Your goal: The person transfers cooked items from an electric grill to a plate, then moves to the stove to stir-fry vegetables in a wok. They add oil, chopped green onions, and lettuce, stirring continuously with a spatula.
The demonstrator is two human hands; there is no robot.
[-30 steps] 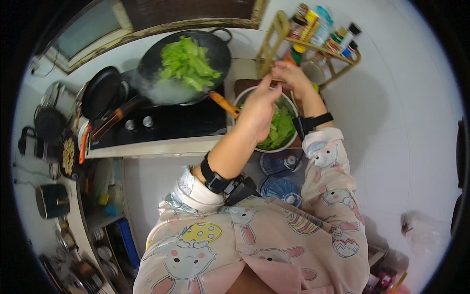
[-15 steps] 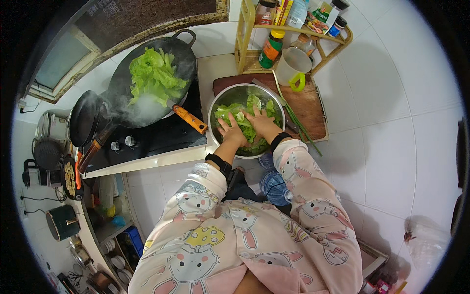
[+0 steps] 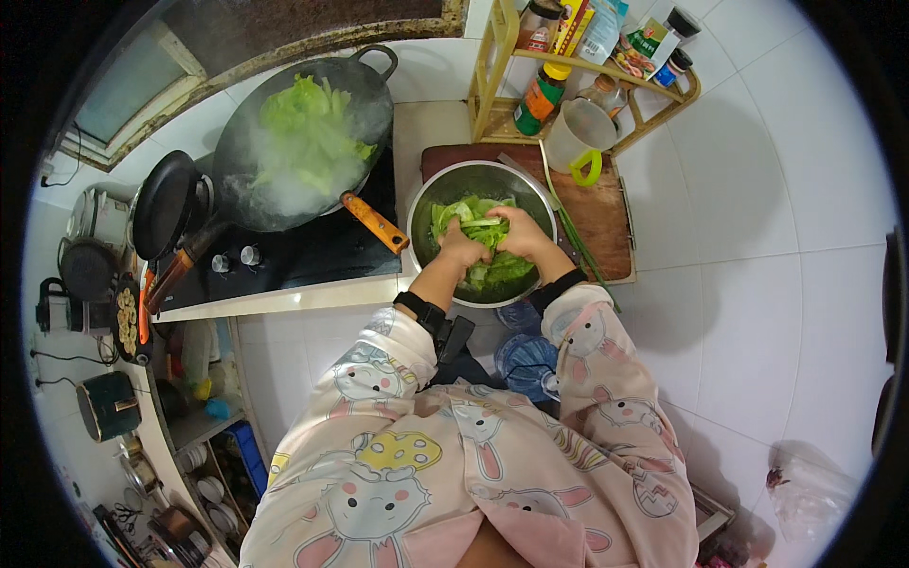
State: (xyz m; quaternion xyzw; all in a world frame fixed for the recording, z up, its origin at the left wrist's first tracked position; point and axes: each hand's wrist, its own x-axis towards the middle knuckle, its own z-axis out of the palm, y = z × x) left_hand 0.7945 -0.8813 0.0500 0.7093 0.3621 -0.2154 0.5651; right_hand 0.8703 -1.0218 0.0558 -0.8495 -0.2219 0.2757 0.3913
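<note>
Both hands are inside a round steel bowl (image 3: 418, 232) of lettuce leaves. My left hand (image 3: 464, 246) and my right hand (image 3: 523, 232) curl inward around a bunch of green lettuce (image 3: 481, 222), one on each side. More leaves lie beneath them in the bowl. To the left, a black wok (image 3: 232, 142) on the stove holds a heap of lettuce (image 3: 308, 123), blurred by rising steam. An orange-handled spatula (image 3: 377, 223) leans out over the wok's rim toward the bowl.
Under the bowl lies a brown cutting board (image 3: 606, 218) with green scallions (image 3: 574, 232) and a partly hidden knife. A bamboo rack (image 3: 492, 85) of bottles and a plastic jug (image 3: 579, 133) stand behind. A small black pan (image 3: 166, 208) sits left of the wok.
My spread fingers have closed around the lettuce, gathering it toward the bowl's middle. Steam over the wok has spread and thickened.
</note>
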